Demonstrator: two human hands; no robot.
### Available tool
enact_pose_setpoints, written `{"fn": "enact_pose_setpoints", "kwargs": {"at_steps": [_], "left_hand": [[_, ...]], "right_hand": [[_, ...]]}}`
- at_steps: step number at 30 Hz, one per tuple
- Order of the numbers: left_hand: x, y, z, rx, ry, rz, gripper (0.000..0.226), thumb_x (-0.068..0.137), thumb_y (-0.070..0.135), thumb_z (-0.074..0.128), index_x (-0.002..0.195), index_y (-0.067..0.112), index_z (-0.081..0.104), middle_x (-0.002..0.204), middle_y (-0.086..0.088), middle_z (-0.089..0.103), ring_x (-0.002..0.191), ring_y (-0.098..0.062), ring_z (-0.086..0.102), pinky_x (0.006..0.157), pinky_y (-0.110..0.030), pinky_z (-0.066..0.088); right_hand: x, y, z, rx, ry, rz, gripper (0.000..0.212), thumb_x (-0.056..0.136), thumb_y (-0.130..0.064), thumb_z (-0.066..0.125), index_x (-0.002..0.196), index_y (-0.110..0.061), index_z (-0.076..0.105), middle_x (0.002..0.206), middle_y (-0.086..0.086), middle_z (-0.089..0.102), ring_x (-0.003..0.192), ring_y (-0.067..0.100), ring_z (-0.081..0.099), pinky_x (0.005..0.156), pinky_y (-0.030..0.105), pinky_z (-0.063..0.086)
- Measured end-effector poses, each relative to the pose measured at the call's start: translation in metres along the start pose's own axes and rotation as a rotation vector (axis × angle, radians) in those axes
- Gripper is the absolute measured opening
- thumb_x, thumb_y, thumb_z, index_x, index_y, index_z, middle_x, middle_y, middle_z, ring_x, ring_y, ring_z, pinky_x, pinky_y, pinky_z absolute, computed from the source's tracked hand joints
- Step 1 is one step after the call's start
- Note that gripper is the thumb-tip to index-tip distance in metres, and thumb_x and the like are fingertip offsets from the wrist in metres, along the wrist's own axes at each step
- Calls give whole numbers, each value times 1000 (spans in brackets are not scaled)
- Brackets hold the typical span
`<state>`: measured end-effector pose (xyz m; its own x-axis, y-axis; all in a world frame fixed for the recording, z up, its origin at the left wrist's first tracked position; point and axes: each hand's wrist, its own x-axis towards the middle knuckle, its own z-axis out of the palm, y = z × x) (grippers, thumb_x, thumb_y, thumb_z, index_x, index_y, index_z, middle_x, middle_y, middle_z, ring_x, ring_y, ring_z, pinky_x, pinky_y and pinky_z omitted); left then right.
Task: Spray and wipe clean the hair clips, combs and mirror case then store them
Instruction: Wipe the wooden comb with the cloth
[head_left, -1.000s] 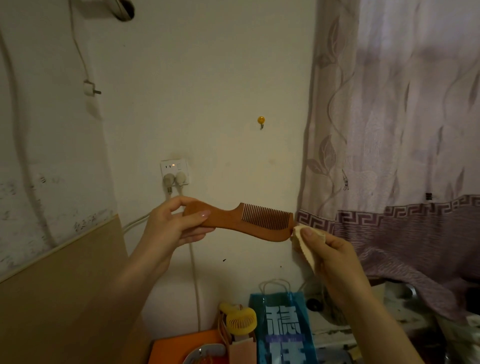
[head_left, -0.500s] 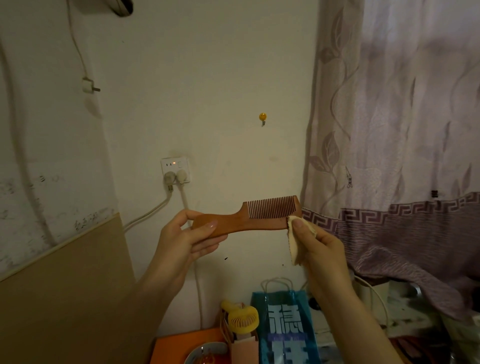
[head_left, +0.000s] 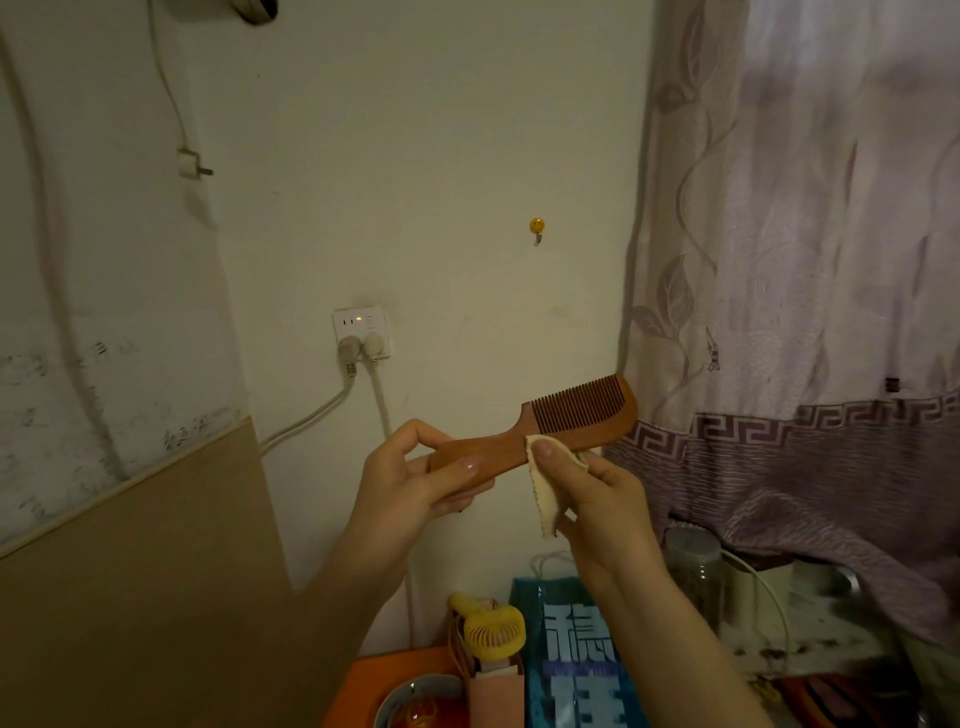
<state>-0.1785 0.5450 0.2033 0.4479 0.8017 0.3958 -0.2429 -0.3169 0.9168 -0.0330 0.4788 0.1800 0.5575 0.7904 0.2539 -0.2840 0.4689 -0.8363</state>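
A brown wooden comb (head_left: 566, 421) is held up in front of the wall, teeth pointing up, its far end tilted up to the right. My left hand (head_left: 415, 483) grips its handle with thumb on top and fingers curled beneath. My right hand (head_left: 592, 493) pinches a small cream cloth (head_left: 545, 478) against the comb's spine, just below the teeth near the handle. The cloth's loose end hangs down. Hair clips and the mirror case are not in view.
Below stand a blue paper bag (head_left: 571, 654), a yellow handheld fan (head_left: 493, 629), an orange surface (head_left: 363, 686) with a bowl (head_left: 415, 701), and a jar (head_left: 693, 571). A wall socket with two plugs (head_left: 362, 332) and a patterned curtain (head_left: 805, 312) are behind.
My right hand has slid the cloth leftward along the comb, from its far tip to near the handle. The comb's far end has tilted upward and both hands sit lower.
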Motion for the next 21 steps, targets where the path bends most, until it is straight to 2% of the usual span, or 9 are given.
{"fn": "enact_pose_setpoints", "kwargs": {"at_steps": [4,11,18,21], "left_hand": [[-2,1,-1,51,1,17,17,80,4,70,87,4,54,86,-9,75,78,-26,74,62,-20,56],[-2,2,-5,113,-10,10,19,79,3,70,88,2,54,83,-9,75,75,-27,73,62,-21,57],[-4,1,-15,103,-42,-10,22,73,4,72,84,1,53,81,-14,75,74,-29,73,62,-24,59],[-3,0,-20,126,-55,-14,28,67,10,74,84,1,53,81,-15,74,74,-30,73,61,-23,58]], "right_hand": [[1,0,-3,26,42,-2,11,74,-8,73,84,-13,72,81,0,74,77,14,67,72,33,54],[1,1,-9,58,99,-46,14,70,-4,75,80,-11,69,69,-5,72,65,6,69,65,29,52],[2,-4,-21,62,95,-59,16,71,-1,73,86,-7,69,74,-1,73,66,9,69,55,21,55],[3,-8,-28,29,89,-70,16,68,-3,74,83,-7,68,77,4,72,69,13,69,59,23,57]]}}
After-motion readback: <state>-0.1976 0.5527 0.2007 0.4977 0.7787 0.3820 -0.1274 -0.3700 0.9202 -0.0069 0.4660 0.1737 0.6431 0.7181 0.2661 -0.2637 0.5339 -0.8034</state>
